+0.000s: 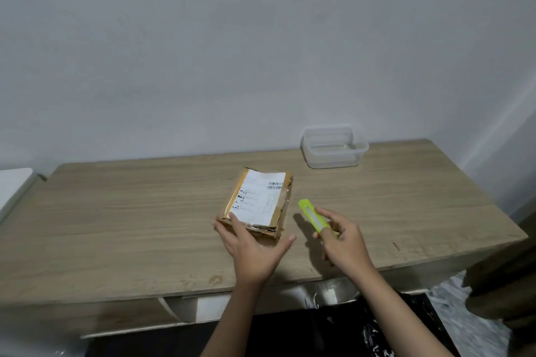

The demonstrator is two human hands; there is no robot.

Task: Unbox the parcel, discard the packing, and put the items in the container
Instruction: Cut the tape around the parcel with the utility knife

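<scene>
A small brown cardboard parcel (258,201) with a white shipping label lies flat in the middle of the wooden table (130,211). My left hand (252,249) rests on its near edge, fingers spread and thumb out to the right. Just right of the parcel, my right hand (342,238) holds a lime-green utility knife (311,216), whose tip points up and left toward the parcel. A clear plastic container (333,148) stands open at the back of the table, right of centre, with nothing visible inside.
The table backs onto a plain grey wall. A white surface (13,185) shows at the far left edge. Below the table's front edge lies a black bag (348,327), and a dark brown object (504,284) stands at the right.
</scene>
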